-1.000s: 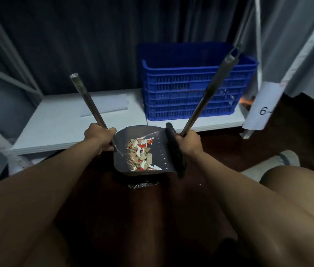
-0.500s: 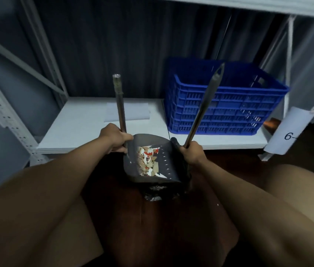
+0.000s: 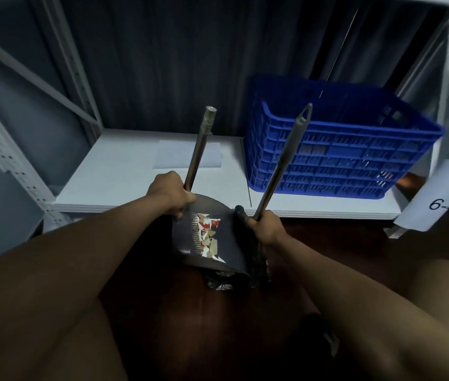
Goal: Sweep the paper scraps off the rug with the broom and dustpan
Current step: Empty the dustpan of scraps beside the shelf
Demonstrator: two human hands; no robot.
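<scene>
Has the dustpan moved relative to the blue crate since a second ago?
Cannot tell: the head camera itself turned. The dustpan sits left of and below the blue crate, as before.

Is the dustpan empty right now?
No, a pile of paper scraps lies inside the dustpan, next to its comb teeth.

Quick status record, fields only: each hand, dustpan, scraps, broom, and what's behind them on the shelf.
left hand: left hand grips the dustpan handle
right hand: right hand grips the broom handle
dustpan: dark dustpan held above the dark floor
scraps: paper scraps, white, tan and red, lying in the pan
broom: black broom head against the pan's right edge
shelf: white shelf carrying a blue crate and a white sheet
</scene>
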